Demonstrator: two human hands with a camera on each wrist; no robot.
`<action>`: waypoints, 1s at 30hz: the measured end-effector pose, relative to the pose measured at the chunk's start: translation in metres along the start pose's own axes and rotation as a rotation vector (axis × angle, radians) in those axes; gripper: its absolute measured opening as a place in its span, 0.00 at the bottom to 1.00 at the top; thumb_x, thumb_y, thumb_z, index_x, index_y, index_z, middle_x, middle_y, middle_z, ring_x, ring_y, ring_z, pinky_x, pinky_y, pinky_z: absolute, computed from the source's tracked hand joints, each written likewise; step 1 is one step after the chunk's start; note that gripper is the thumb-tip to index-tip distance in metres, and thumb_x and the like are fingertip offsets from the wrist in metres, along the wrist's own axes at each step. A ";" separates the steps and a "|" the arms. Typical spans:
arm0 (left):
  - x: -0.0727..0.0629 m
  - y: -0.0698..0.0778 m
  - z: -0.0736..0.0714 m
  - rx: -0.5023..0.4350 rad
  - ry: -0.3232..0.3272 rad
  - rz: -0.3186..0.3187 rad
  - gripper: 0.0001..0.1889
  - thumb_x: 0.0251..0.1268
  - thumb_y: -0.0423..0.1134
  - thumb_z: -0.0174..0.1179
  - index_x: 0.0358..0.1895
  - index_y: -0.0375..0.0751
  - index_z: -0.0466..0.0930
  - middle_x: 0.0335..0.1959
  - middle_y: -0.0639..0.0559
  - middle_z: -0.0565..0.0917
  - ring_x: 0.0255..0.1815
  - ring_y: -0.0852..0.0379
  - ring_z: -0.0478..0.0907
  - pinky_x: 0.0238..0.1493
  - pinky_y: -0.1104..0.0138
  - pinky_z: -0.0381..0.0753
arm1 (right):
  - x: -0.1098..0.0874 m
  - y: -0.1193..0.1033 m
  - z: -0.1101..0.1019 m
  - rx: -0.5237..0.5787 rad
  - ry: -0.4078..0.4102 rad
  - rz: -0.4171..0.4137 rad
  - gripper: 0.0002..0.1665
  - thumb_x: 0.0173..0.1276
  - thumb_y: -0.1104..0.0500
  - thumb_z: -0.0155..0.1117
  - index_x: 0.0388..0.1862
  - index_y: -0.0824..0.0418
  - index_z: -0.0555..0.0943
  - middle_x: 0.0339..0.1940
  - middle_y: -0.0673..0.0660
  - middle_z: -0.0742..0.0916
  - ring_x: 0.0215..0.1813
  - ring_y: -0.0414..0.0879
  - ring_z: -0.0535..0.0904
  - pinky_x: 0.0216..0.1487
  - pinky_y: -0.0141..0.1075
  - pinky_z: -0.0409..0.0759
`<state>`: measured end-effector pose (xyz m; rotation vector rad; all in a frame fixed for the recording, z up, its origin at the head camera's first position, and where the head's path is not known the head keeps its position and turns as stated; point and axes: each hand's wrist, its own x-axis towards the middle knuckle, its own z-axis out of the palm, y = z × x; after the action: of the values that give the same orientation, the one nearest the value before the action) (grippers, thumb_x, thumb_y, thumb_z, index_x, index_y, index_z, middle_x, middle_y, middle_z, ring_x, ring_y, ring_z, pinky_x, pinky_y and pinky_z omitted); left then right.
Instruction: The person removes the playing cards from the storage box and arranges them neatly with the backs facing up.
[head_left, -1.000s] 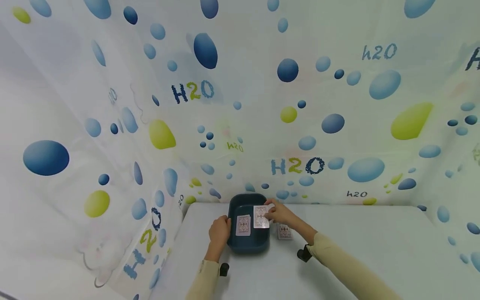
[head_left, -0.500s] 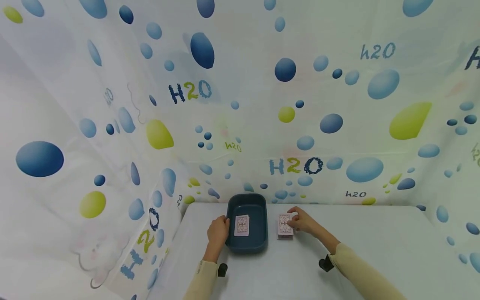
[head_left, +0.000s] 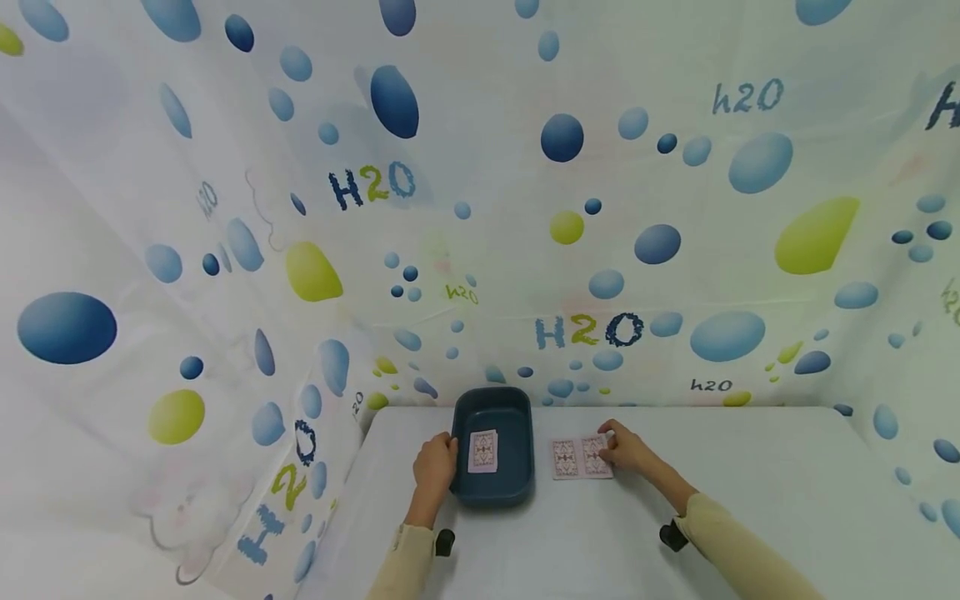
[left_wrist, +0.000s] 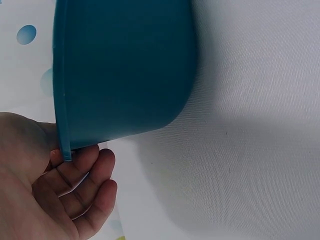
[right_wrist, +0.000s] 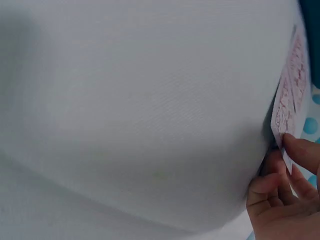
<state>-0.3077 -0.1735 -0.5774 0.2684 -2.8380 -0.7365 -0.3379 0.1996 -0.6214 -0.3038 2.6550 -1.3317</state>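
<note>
My left hand [head_left: 435, 467] holds the near-left rim of a dark teal plastic tub [head_left: 514, 450], thumb and fingers on either side of the rim in the left wrist view. Face down inside the tub lies a small pile of playing cards [head_left: 483, 451] with red-patterned backs. On the table right of the tub sits a stack of playing cards [head_left: 565, 458]. Beside it, my right hand [head_left: 628, 452] pinches a playing card [head_left: 596, 456] by its right edge. Thumb on top and fingers beneath show around that card [right_wrist: 285, 112] in the right wrist view.
A white-covered table [head_left: 750, 483] extends to the right and in front. Behind it hangs a white curtain [head_left: 510, 267] with blue and green drops, close to the tub's far end. Black wrist cameras [head_left: 672, 536] sit on both cuffs.
The right hand has moved right from over the tub, leaving its card there out of the fingers, and reached the stack. Now it holds another card off the stack's right side. Left hand stays put.
</note>
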 end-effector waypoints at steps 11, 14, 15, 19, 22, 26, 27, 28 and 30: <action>-0.003 -0.001 0.000 -0.018 0.009 0.000 0.14 0.74 0.40 0.57 0.27 0.38 0.76 0.19 0.48 0.74 0.20 0.53 0.69 0.23 0.63 0.64 | -0.001 -0.005 0.001 -0.154 0.042 -0.024 0.20 0.63 0.67 0.68 0.52 0.72 0.75 0.37 0.63 0.78 0.38 0.50 0.74 0.39 0.42 0.77; -0.003 -0.001 0.000 -0.020 0.010 0.000 0.14 0.74 0.40 0.57 0.27 0.38 0.76 0.19 0.48 0.74 0.20 0.53 0.69 0.23 0.63 0.64 | -0.001 -0.009 0.003 -0.191 0.047 0.023 0.21 0.63 0.67 0.68 0.54 0.72 0.75 0.39 0.64 0.78 0.39 0.51 0.74 0.41 0.44 0.77; -0.003 -0.002 0.000 -0.021 0.010 0.001 0.14 0.74 0.40 0.57 0.27 0.38 0.76 0.19 0.48 0.74 0.20 0.53 0.69 0.23 0.63 0.64 | -0.001 -0.011 0.003 -0.206 0.046 0.029 0.21 0.64 0.67 0.68 0.54 0.71 0.75 0.39 0.64 0.78 0.39 0.51 0.74 0.42 0.44 0.77; -0.002 -0.003 0.001 -0.019 0.011 0.003 0.14 0.74 0.40 0.57 0.27 0.38 0.76 0.20 0.47 0.75 0.20 0.53 0.69 0.23 0.63 0.64 | -0.003 -0.013 0.002 -0.218 0.037 0.028 0.21 0.64 0.67 0.68 0.54 0.71 0.75 0.40 0.64 0.79 0.40 0.51 0.75 0.43 0.45 0.78; -0.001 -0.003 0.001 -0.014 0.005 -0.005 0.14 0.74 0.40 0.57 0.26 0.39 0.76 0.20 0.47 0.75 0.20 0.53 0.70 0.23 0.62 0.64 | -0.003 -0.013 0.001 -0.216 0.023 0.039 0.21 0.65 0.66 0.67 0.55 0.72 0.75 0.40 0.64 0.79 0.40 0.51 0.75 0.43 0.45 0.78; 0.000 -0.003 0.002 -0.012 -0.010 -0.010 0.15 0.74 0.40 0.57 0.26 0.39 0.76 0.20 0.47 0.75 0.21 0.53 0.70 0.23 0.63 0.64 | -0.001 -0.018 0.000 -0.243 0.043 0.048 0.22 0.69 0.61 0.65 0.57 0.73 0.75 0.43 0.65 0.80 0.43 0.53 0.77 0.46 0.47 0.79; 0.000 -0.003 0.002 -0.015 -0.013 -0.008 0.14 0.74 0.40 0.57 0.27 0.39 0.76 0.20 0.47 0.75 0.21 0.53 0.70 0.23 0.63 0.64 | -0.001 -0.021 0.000 -0.257 0.056 0.045 0.23 0.70 0.59 0.65 0.58 0.72 0.74 0.44 0.65 0.80 0.44 0.54 0.78 0.47 0.48 0.80; 0.000 -0.002 0.002 -0.017 -0.014 -0.007 0.14 0.74 0.40 0.56 0.27 0.39 0.76 0.20 0.47 0.75 0.21 0.52 0.70 0.23 0.63 0.65 | 0.000 -0.025 0.000 -0.272 0.072 0.035 0.25 0.71 0.57 0.64 0.59 0.72 0.74 0.46 0.66 0.80 0.47 0.56 0.79 0.49 0.49 0.80; 0.000 -0.002 0.002 -0.022 -0.015 -0.005 0.14 0.74 0.40 0.56 0.27 0.39 0.76 0.20 0.47 0.75 0.21 0.52 0.70 0.23 0.63 0.65 | 0.003 -0.036 0.001 -0.291 0.097 0.011 0.28 0.72 0.54 0.64 0.63 0.71 0.73 0.53 0.69 0.80 0.54 0.61 0.79 0.56 0.53 0.79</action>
<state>-0.3079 -0.1742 -0.5796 0.2684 -2.8427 -0.7732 -0.3362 0.1775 -0.5935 -0.2646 2.9278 -0.9780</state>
